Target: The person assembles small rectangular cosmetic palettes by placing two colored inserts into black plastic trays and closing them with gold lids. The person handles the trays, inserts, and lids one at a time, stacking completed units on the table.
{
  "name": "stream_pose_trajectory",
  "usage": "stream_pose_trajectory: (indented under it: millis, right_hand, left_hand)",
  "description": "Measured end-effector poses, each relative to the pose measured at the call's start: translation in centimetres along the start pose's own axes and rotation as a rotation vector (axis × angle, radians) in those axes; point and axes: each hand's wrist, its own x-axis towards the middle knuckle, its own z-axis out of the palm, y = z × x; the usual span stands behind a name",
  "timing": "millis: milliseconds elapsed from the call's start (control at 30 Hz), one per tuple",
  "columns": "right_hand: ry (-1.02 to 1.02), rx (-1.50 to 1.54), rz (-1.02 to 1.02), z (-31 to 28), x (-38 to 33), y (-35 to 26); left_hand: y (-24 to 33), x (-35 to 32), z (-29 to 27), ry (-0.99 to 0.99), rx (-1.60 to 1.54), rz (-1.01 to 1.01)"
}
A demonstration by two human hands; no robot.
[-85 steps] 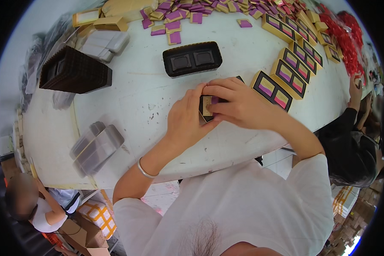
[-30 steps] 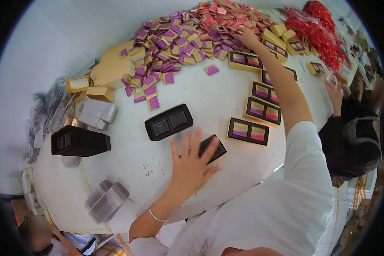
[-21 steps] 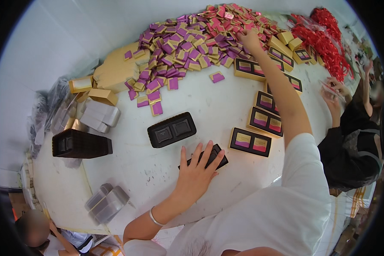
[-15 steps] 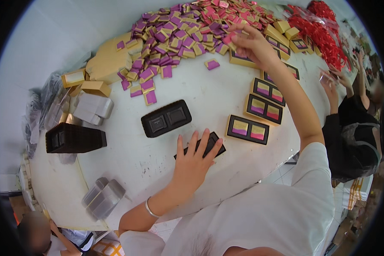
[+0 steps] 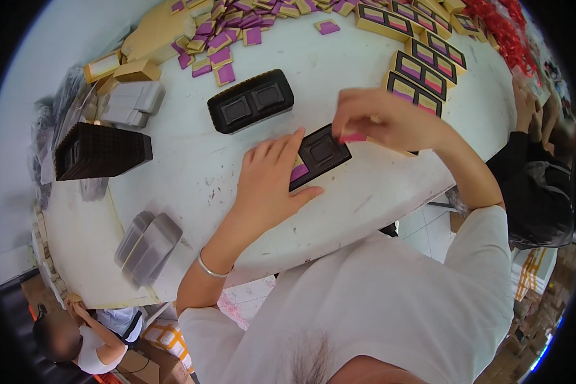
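A small black two-compartment tray [image 5: 327,155] lies slanted on the table before me. My left hand [image 5: 265,176] straddles its left end, index finger at the far corner and thumb along the near edge, steadying it. A purple-and-gold packet [image 5: 299,171] shows in the left compartment, partly covered by my fingers; the right compartment holds nothing. At the tray's right end, my right hand [image 5: 381,121] is closed in a pinch on a pink packet [image 5: 353,137], mostly hidden by the fingers. Behind the right hand stand filled gold boxes [image 5: 411,88] with purple and pink packets.
A stack of black trays [image 5: 253,102] stands beyond my left hand, another stack [image 5: 102,152] farther left. Clear plastic lids [image 5: 148,246] lie at near left. Loose packets [image 5: 221,48] are heaped at the back. Red shredded filler [image 5: 509,29] is at far right. Other people work at both sides.
My right hand has come from the far packet pile down to the tray, bringing the pink packet. My left hand has shifted to the tray's left end. The view has tilted nearer.
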Motion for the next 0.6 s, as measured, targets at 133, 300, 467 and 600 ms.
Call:
stream_pose_trajectory:
  millis: [133,300,467,600]
  right_hand:
    - [0.132,-0.037,-0.032,4.5,1.1,0.4]
    - [0.313,-0.143,-0.095,5.8,-0.7,0.6]
    - [0.340,-0.123,-0.132,6.7,-1.0,1.6]
    - [0.377,-0.116,-0.052,6.7,0.0,0.6]
  left_hand:
    - [-0.8,-0.1,1.1,0.083,-0.015,0.058]
    - [-0.7,-0.4,0.8,0.061,-0.014,0.030]
    - [-0.8,-0.2,0.4,0.033,-0.048,0.031]
    - [-1.0,-0.2,0.3,0.033,-0.065,0.040]
